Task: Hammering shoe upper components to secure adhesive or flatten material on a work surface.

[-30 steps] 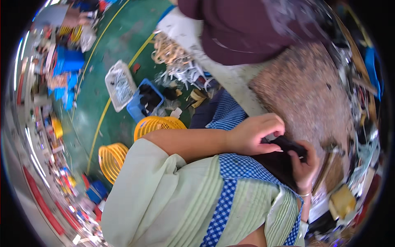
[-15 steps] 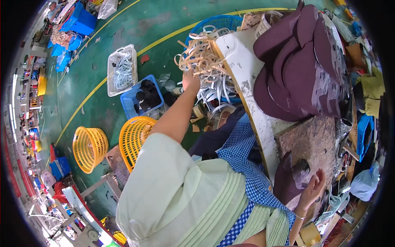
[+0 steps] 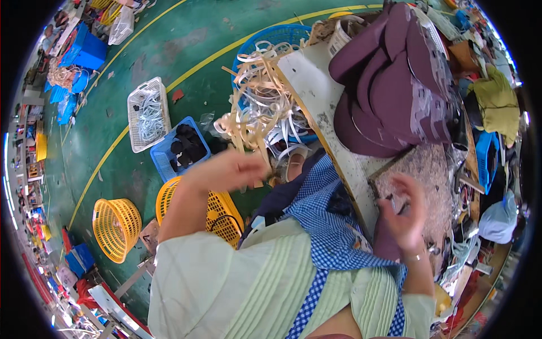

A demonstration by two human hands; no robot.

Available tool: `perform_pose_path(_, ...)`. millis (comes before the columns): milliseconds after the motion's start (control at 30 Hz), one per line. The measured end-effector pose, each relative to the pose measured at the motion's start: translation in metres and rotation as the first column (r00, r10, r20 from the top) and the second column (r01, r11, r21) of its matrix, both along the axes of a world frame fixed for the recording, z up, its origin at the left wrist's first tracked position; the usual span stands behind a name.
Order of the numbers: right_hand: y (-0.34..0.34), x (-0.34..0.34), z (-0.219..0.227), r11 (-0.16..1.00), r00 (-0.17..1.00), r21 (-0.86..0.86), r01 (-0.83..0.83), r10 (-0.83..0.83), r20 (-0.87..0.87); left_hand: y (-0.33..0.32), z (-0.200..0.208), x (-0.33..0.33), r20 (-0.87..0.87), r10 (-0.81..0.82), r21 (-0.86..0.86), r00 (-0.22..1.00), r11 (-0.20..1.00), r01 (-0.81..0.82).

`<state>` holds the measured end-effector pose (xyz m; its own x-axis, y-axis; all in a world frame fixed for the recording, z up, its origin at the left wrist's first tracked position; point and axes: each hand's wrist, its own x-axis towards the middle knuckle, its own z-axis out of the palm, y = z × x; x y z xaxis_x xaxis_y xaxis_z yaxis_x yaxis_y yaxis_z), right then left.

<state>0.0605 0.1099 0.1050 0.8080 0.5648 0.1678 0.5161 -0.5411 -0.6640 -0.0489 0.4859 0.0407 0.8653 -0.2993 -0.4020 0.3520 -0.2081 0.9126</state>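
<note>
The bench [image 3: 313, 70], with a white top, runs from one o'clock to four o'clock in the view. On it at two o'clock lies a thick pile of maroon curved pieces [image 3: 389, 101], and at three o'clock a speckled brown board [image 3: 432, 172]. At twelve o'clock a tangle of tan and white strips [image 3: 254, 116] heaps over a round blue basket [image 3: 293, 29], spilling toward the centre. One yellow basket [image 3: 117, 231] stands on the green floor at eight o'clock; a second yellow basket [image 3: 228, 210] is between seven and eight. A white basket [image 3: 137, 141] of pale strips sits at ten o'clock, just beside a blue bin [image 3: 158, 157] of black pieces. The left hand [image 3: 228, 170], blurred, is at nine o'clock near the centre, fingers bunched by the tangle's lower end; I cannot tell whether its grip pinches a strip. The right hand [image 3: 403, 212], toward four o'clock, has its grip spread, fingers curved away from the thumb. Just below it, a single maroon piece [image 3: 385, 240] lies at the bench edge.
</note>
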Motion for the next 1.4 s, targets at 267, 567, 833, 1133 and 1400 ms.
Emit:
perform_pose_path(267,0.118,-0.019,-0.031,0.801,0.803,-0.145,-0.580,0.592,0.060,-0.016,0.068,-0.036,0.229,-0.055,0.215,0.972,0.976,0.005)
perform_pose_path(567,0.085,-0.022,-0.001,0.899,0.926,0.225,-0.375,0.351,0.140,-0.013,0.043,-0.027,0.172,0.393,-0.266,0.903,0.901,-0.342)
perform_pose_path(833,0.009,-0.010,-0.006,0.416,0.649,0.602,0.682,0.038,-0.760,0.003,0.051,0.005,0.381,0.790,-0.490,0.480,0.613,-0.620)
perform_pose_path(1133,-0.190,-0.015,0.005,-0.271,0.690,0.691,0.670,-0.118,-0.714,0.250,0.008,0.049,0.638,0.769,0.052,0.032,-0.001,-0.999)
perform_pose_path(1400,-0.079,-0.053,0.042,0.198,0.814,0.791,0.579,-0.198,-0.546,-0.199,0.099,0.112,0.926,-0.171,0.269,0.337,0.926,-0.267)
